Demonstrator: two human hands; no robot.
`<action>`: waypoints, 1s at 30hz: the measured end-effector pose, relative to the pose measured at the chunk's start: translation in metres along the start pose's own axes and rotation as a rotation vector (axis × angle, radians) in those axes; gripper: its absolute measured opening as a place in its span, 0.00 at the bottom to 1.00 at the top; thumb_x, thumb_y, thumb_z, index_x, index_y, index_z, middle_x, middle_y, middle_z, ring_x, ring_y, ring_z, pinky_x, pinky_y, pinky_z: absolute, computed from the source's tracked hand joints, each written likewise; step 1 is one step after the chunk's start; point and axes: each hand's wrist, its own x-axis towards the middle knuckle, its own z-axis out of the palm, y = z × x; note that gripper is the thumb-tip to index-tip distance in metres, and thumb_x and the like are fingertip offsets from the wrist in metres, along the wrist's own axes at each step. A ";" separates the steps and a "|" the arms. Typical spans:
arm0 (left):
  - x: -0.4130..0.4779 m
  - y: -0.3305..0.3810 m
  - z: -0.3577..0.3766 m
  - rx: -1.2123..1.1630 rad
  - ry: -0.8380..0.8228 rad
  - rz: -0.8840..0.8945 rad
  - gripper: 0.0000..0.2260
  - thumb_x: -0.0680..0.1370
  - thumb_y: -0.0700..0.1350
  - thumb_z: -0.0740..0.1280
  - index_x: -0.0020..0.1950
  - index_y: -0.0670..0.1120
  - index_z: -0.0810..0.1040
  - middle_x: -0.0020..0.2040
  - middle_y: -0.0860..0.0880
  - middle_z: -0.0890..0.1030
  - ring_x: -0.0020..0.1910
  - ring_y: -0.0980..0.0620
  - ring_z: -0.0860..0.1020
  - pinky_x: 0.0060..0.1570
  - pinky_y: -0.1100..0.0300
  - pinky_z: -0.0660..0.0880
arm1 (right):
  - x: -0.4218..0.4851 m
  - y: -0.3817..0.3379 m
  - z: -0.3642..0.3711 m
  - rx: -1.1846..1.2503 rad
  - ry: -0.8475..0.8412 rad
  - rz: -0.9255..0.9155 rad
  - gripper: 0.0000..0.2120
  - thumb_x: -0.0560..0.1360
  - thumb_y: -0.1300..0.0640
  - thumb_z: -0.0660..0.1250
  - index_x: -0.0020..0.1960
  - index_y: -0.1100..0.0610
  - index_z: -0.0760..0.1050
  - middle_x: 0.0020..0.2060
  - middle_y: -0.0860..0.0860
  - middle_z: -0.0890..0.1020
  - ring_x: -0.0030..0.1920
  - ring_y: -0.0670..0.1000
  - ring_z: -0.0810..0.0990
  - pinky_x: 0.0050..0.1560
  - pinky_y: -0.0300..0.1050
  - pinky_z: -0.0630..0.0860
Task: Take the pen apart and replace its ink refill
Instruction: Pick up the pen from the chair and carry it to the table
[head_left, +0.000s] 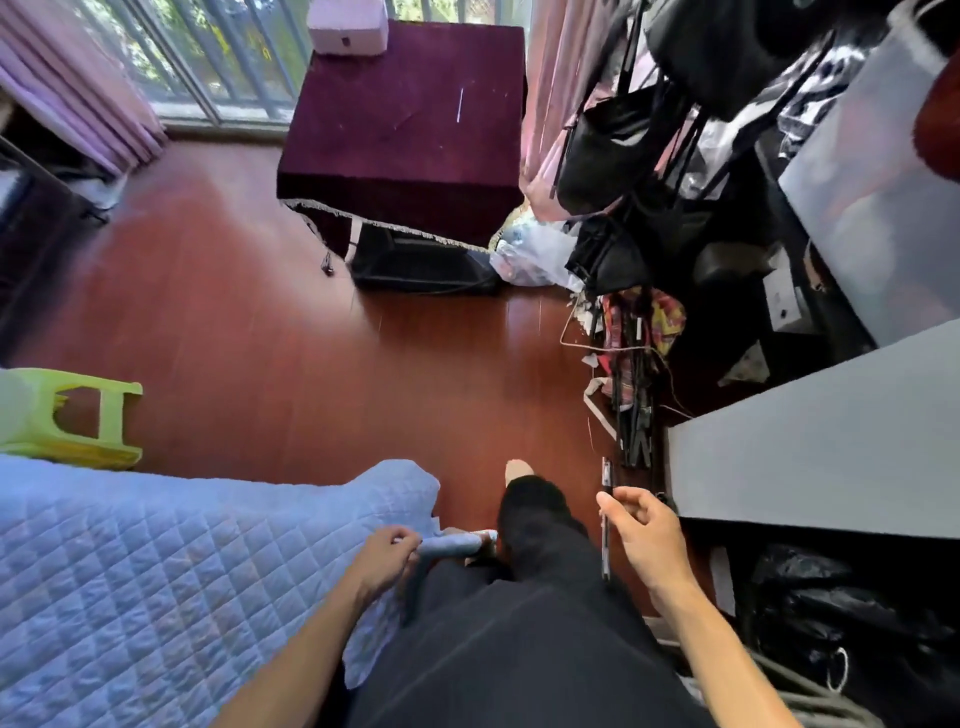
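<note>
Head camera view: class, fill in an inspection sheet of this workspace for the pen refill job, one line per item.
Surface: work is held over the lap; a maroon-covered table stands across the red wooden floor.
Job's things: black pen, looking assembled, in the right hand; thin white stick on the table, possibly a refill, too small to tell.
Clutter: black bags, plastic bag, straps on the floor at right.
Hands: right hand pinches the pen; left hand grips a pale blue roll.
Cables: thin wire on the floor by the clutter.
Surroundings: quilted blue bedspread, green stool, pink box, grey desk, window.
</note>
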 end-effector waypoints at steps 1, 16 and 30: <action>0.009 0.016 -0.005 -0.020 0.022 -0.001 0.12 0.82 0.40 0.65 0.39 0.43 0.77 0.33 0.45 0.78 0.31 0.49 0.75 0.34 0.62 0.72 | 0.014 -0.010 0.002 -0.008 -0.010 0.000 0.07 0.80 0.53 0.75 0.56 0.53 0.82 0.51 0.54 0.87 0.54 0.52 0.85 0.53 0.43 0.78; 0.052 0.102 -0.063 -0.332 0.265 -0.302 0.09 0.84 0.43 0.64 0.50 0.39 0.80 0.42 0.41 0.82 0.35 0.49 0.76 0.31 0.65 0.72 | 0.219 -0.188 0.057 -0.158 -0.311 -0.113 0.06 0.80 0.57 0.76 0.54 0.59 0.83 0.45 0.56 0.88 0.42 0.49 0.84 0.46 0.41 0.77; 0.131 0.121 -0.142 -0.336 0.267 -0.425 0.15 0.81 0.38 0.65 0.34 0.44 0.77 0.28 0.53 0.77 0.26 0.57 0.73 0.28 0.65 0.67 | 0.315 -0.329 0.166 -0.188 -0.390 -0.207 0.01 0.80 0.59 0.76 0.50 0.55 0.84 0.42 0.54 0.86 0.41 0.50 0.82 0.48 0.45 0.77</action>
